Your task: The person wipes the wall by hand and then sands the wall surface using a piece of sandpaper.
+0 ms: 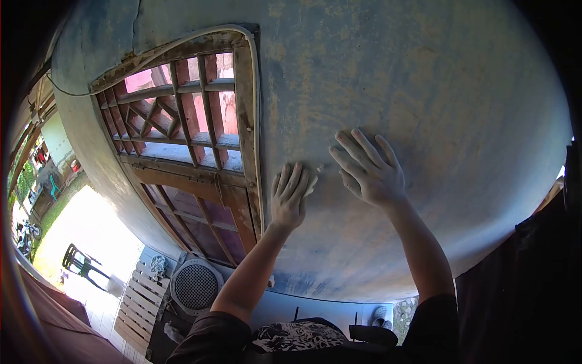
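Observation:
A blue-grey wall (364,79) with patchy, worn paint fills the middle and right of the view. My left hand (290,194) lies against it just right of the window frame, fingers close together. Under that palm is a pale folded piece of sandpaper (311,183); only its right edge shows, so its kind is not certain. Higher and further right, my right hand (373,173) rests flat on the wall with its fingers spread and holds nothing. Both hands look coated in pale dust. A small light chip mark (320,168) shows on the wall between them.
Left of my hands is a wooden window (176,115) with lattice bars, a pale cable (257,121) running around its frame. Below stand a round speaker-like grille (195,285) and a slatted wooden bench (140,309). A dark plastic chair (85,265) and slippers (379,314) are further off.

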{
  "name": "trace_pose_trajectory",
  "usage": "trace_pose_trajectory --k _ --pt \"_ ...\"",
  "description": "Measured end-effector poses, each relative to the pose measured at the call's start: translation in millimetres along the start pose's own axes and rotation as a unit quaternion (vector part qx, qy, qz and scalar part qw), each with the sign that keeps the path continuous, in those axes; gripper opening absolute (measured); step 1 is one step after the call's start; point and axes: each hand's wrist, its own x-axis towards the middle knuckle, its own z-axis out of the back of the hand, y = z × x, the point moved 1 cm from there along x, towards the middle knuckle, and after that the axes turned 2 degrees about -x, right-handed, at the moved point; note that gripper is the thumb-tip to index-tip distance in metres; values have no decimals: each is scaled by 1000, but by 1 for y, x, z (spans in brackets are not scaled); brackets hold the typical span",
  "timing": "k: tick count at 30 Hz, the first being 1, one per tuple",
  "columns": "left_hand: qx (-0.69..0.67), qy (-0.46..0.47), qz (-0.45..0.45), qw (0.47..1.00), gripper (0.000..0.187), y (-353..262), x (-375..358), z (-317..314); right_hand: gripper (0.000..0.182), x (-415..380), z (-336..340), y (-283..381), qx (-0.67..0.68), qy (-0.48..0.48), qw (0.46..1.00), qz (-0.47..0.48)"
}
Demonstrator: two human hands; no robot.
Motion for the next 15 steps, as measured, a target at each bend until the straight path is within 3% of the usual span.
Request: trace_pose_trajectory --k 5,10,12,15 --pt "-28 2 9 1000 45 7 -29 -7 60 -3 -3 2 -34 -8 999 6" --pt "-41 -47 27 998 46 -9 41 13 61 -2 1 4 -49 -11 999 0" --pt "-55 -110 39 992 47 -13 67 20 62 -2 1 4 -55 -9 998 5" --pt "-24 -57 16 998 49 -8 47 10 58 -3 -1 4 -59 -12 998 2"
